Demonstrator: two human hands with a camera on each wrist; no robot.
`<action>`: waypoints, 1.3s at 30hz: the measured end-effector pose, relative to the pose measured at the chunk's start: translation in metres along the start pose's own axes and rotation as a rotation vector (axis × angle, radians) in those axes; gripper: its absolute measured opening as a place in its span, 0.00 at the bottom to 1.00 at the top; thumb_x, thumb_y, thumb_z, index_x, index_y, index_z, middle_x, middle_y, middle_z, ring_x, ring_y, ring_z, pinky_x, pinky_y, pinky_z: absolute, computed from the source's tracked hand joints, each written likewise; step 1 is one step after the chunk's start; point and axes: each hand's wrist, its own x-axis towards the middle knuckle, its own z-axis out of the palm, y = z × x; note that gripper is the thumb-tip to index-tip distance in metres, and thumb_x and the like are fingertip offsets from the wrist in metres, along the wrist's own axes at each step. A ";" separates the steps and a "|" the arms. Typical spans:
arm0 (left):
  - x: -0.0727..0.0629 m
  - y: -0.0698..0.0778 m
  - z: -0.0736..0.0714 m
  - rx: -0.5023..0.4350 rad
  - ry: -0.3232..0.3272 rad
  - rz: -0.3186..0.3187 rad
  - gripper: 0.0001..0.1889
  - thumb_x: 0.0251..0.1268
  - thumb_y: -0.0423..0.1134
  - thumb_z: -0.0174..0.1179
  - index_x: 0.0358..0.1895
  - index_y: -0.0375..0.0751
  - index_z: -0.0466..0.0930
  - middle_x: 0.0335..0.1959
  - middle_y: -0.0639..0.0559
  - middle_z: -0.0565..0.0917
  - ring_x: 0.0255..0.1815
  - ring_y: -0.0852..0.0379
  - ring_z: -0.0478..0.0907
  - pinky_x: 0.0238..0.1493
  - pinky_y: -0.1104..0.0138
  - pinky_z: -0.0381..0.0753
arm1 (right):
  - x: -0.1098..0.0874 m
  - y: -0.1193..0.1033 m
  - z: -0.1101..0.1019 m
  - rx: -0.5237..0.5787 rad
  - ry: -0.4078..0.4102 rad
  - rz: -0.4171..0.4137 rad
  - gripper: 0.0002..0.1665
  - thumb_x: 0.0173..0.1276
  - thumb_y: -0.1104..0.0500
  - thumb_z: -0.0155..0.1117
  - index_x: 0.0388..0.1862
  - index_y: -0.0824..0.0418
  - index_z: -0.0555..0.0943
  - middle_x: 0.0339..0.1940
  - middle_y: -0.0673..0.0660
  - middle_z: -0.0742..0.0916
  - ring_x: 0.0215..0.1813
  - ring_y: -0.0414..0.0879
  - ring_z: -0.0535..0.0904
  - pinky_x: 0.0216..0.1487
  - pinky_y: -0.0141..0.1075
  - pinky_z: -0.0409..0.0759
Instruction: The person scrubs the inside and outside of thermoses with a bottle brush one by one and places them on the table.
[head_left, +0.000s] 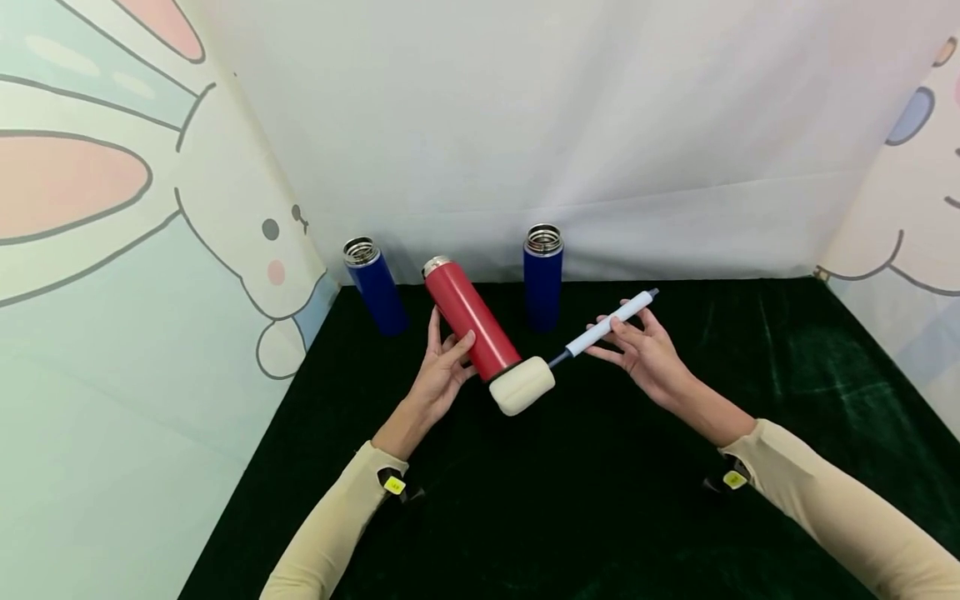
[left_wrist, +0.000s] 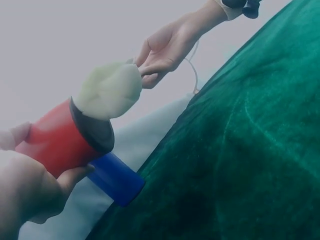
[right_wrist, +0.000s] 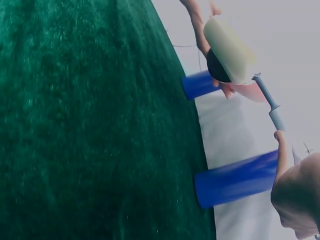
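Observation:
My left hand [head_left: 438, 379] grips a red bottle [head_left: 474, 321] around its lower half. The bottle is tilted, its silver neck up and left, its dark base [left_wrist: 100, 134] down and right. In my right hand [head_left: 651, 360] is the pale blue handle [head_left: 609, 323] of a bottle brush, pinched between thumb and fingers. The brush's cream sponge head [head_left: 522, 387] lies against the red bottle's base. From the right wrist view, the sponge [right_wrist: 227, 47] covers part of that base.
Two blue bottles with uncovered silver mouths stand behind my hands, one at the left [head_left: 381, 293] and one near the middle [head_left: 542, 283]. A dark green cloth [head_left: 570, 500] covers the table. White fabric [head_left: 600, 125] hangs behind it, with rabbit-printed panels [head_left: 135, 333] at the sides.

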 end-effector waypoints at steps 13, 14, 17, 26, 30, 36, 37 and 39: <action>-0.002 0.002 0.000 -0.019 -0.013 0.005 0.49 0.78 0.35 0.55 0.80 0.81 0.30 0.75 0.43 0.63 0.66 0.49 0.77 0.59 0.52 0.82 | 0.000 0.001 -0.015 0.038 0.062 0.038 0.36 0.80 0.65 0.52 0.76 0.49 0.46 0.54 0.53 0.80 0.58 0.44 0.85 0.57 0.43 0.86; -0.002 0.001 0.001 -0.018 -0.020 0.008 0.49 0.78 0.35 0.55 0.80 0.80 0.30 0.75 0.43 0.63 0.67 0.48 0.76 0.60 0.51 0.81 | 0.000 0.003 -0.013 0.025 0.064 0.046 0.39 0.80 0.64 0.52 0.78 0.49 0.43 0.54 0.53 0.80 0.58 0.44 0.85 0.57 0.43 0.86; -0.001 0.000 0.003 -0.024 -0.030 0.007 0.49 0.77 0.35 0.56 0.79 0.81 0.31 0.75 0.43 0.63 0.70 0.46 0.74 0.63 0.50 0.80 | 0.000 0.007 -0.007 0.003 0.051 0.063 0.47 0.80 0.63 0.52 0.83 0.51 0.35 0.51 0.51 0.82 0.60 0.44 0.84 0.57 0.42 0.86; 0.000 0.000 0.002 0.032 -0.017 0.013 0.50 0.76 0.34 0.57 0.80 0.78 0.30 0.74 0.43 0.64 0.70 0.44 0.73 0.59 0.52 0.83 | -0.003 0.003 0.002 0.024 0.048 0.069 0.47 0.80 0.63 0.53 0.83 0.50 0.36 0.58 0.55 0.76 0.62 0.45 0.82 0.57 0.42 0.85; 0.000 0.001 -0.003 0.067 -0.010 0.032 0.50 0.76 0.34 0.57 0.80 0.77 0.31 0.74 0.44 0.64 0.70 0.43 0.72 0.58 0.53 0.84 | -0.005 -0.003 -0.005 0.059 0.073 0.076 0.48 0.79 0.64 0.54 0.83 0.48 0.36 0.61 0.55 0.73 0.61 0.44 0.83 0.58 0.41 0.85; -0.005 0.003 -0.007 0.147 -0.011 0.091 0.50 0.76 0.33 0.58 0.80 0.78 0.32 0.73 0.44 0.65 0.67 0.45 0.76 0.55 0.56 0.86 | -0.009 -0.006 -0.019 0.129 0.112 0.094 0.47 0.78 0.64 0.55 0.82 0.45 0.39 0.60 0.54 0.74 0.60 0.44 0.84 0.58 0.43 0.85; -0.006 0.003 -0.007 0.157 -0.013 0.100 0.50 0.75 0.33 0.58 0.80 0.78 0.32 0.72 0.44 0.65 0.65 0.46 0.77 0.54 0.57 0.86 | -0.010 -0.007 -0.020 0.135 0.115 0.095 0.47 0.78 0.64 0.55 0.82 0.45 0.39 0.60 0.54 0.74 0.59 0.44 0.84 0.58 0.43 0.85; -0.006 0.003 -0.009 0.178 -0.016 0.113 0.50 0.75 0.32 0.58 0.80 0.77 0.32 0.72 0.45 0.65 0.63 0.48 0.79 0.54 0.56 0.86 | -0.011 -0.008 -0.024 0.154 0.122 0.095 0.44 0.78 0.64 0.55 0.81 0.45 0.42 0.58 0.53 0.75 0.60 0.44 0.84 0.58 0.43 0.85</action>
